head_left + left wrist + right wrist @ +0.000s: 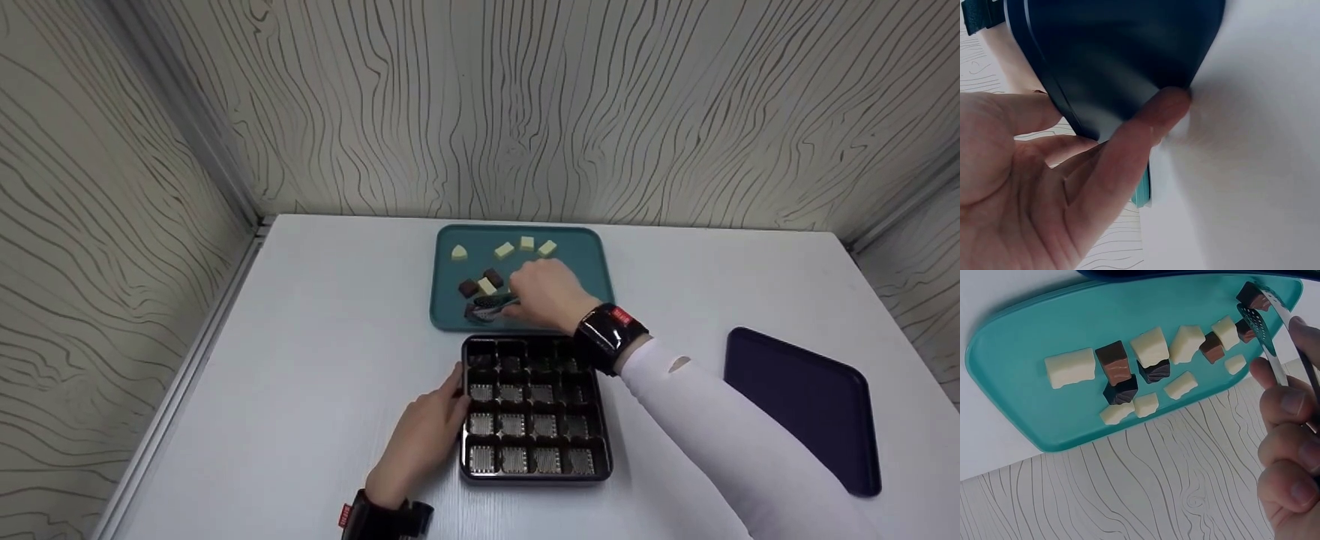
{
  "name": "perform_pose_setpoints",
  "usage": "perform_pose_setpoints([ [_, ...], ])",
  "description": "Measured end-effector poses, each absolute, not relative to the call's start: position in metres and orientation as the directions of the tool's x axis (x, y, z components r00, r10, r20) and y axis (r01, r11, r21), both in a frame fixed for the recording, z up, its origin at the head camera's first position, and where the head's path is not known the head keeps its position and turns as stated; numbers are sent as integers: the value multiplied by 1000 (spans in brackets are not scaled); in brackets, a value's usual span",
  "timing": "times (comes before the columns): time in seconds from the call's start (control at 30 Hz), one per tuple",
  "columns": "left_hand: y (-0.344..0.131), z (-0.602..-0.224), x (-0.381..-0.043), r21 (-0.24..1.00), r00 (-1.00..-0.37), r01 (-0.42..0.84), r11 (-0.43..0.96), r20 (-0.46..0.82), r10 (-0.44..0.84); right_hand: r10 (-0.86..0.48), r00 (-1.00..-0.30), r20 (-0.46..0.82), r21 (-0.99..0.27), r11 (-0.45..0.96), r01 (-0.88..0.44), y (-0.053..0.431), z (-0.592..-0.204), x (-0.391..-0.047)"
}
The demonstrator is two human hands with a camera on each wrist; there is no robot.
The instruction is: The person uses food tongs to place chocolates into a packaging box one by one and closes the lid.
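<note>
My right hand (547, 292) grips a pair of tongs (1264, 334) with perforated tips. The tips stand on either side of a dark chocolate piece (1252, 296) at the near-left corner of a teal tray (592, 240); whether they squeeze it cannot be told. White, brown and dark chocolate pieces lie on the tray, among them a white one (1071, 368). A black box (532, 480) with a gridded insert stands in front of the tray. My left hand (427, 427) rests its fairly straight fingers against the box's left wall, which the left wrist view shows close up.
A dark navy lid or tray (802, 405) lies on the white table (315, 360) at the right, partly behind my right sleeve (720, 420). Patterned walls (487, 112) close off the table's back and sides. My right forearm passes over the box's far-right corner.
</note>
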State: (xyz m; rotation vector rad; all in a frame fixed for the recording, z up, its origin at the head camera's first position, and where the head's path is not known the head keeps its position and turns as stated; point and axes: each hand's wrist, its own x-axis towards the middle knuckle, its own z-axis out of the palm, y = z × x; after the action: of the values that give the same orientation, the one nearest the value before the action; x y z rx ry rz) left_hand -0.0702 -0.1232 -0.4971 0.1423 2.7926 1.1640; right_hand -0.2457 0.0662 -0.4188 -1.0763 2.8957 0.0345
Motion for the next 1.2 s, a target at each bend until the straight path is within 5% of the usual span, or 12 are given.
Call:
perform_pose_setpoints([
  [0.7,-123,-496,-68,719,-991,50,693,-49,122,-647,-758,-82,38,758,-652,54,-415,-246],
  [1.2,-130,-496,-70,721,-992,35,692,-61,115,-657,-753,-40,-14,754,-657,87,-390,-241],
])
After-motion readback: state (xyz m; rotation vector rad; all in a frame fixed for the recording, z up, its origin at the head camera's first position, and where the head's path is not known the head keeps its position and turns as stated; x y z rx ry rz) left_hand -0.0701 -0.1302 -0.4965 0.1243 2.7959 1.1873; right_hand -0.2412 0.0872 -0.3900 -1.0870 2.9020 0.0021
